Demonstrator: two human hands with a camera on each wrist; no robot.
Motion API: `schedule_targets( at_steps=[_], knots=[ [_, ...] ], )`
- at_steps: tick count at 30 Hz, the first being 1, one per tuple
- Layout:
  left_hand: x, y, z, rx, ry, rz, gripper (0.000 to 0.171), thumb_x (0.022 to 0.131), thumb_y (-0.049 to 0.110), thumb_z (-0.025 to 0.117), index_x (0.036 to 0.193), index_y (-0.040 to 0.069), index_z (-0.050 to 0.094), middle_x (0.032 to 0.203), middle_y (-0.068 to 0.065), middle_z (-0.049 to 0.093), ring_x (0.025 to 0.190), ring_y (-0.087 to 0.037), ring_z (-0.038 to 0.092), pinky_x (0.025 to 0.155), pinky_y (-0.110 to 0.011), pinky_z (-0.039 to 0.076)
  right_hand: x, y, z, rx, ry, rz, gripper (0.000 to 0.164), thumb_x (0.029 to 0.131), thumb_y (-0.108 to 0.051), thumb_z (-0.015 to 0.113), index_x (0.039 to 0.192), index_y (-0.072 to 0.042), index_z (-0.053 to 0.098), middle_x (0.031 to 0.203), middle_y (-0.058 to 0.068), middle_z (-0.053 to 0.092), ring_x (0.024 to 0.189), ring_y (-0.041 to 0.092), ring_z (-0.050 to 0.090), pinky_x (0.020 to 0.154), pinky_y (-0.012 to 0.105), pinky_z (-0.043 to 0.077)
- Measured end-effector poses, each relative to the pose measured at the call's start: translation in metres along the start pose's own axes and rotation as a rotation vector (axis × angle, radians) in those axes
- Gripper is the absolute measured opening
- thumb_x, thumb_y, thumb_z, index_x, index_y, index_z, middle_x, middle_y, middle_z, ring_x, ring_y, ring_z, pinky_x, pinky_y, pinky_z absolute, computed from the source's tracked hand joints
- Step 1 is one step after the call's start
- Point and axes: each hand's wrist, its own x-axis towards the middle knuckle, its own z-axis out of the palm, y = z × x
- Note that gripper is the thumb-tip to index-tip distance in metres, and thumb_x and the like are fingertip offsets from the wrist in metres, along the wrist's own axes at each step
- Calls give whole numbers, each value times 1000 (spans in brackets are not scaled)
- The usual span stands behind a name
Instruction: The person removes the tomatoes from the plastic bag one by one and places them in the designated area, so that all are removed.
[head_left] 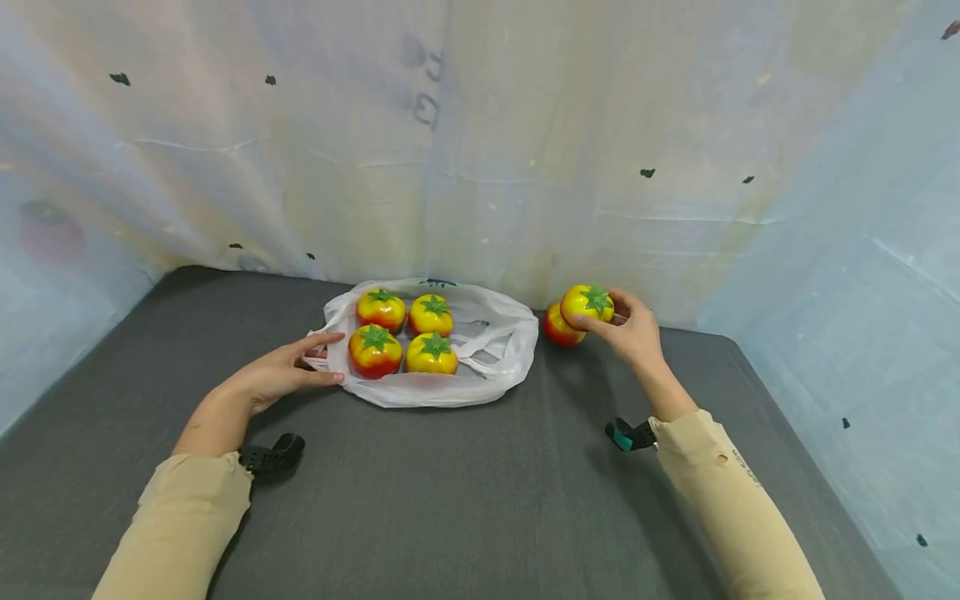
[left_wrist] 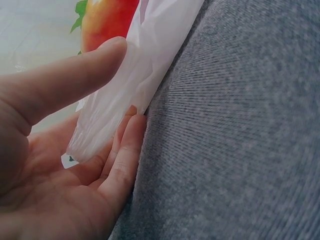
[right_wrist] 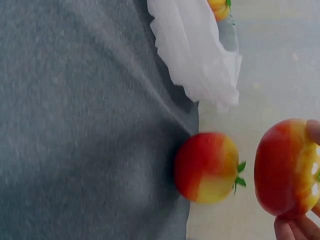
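Note:
A white plastic bag lies with its mouth spread wide, and several red-and-yellow tomatoes sit inside at its left and middle. My left hand is at the bag's left end, thumb and fingers spread apart and touching the plastic. In the left wrist view, a gathered fold of the bag lies between thumb and fingers. To the right of the bag, my right hand grips a tomato between thumb and fingers, raised off the table. Another tomato rests on the table, partly hidden behind it in the head view.
The dark grey cloth-covered table extends in front of the bag and to both sides. Pale plastic sheeting hangs close behind the bag and at left and right. Black straps sit at both wrists.

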Motion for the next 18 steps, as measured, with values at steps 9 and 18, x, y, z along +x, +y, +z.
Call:
schedule_targets(
  at_steps=[9,18],
  knots=[
    [-1,2,0,1,-7,11,85,90,32,67,154,13,14,146,-32,19,123,-46,27,99,-59,34,2,15,-15,-6,67,49,83,82,-40,74,146,-4,36,143,20,45,127,36,48,100,46,44],
    [-2,2,1,0,3,5,85,90,33,67,154,13,15,145,-31,19,123,-45,27,99,-58,34,5,29,-19,-40,106,97,82,84,-41,72,146,-3,35,142,22,45,126,37,46,102,47,41]
  ],
)
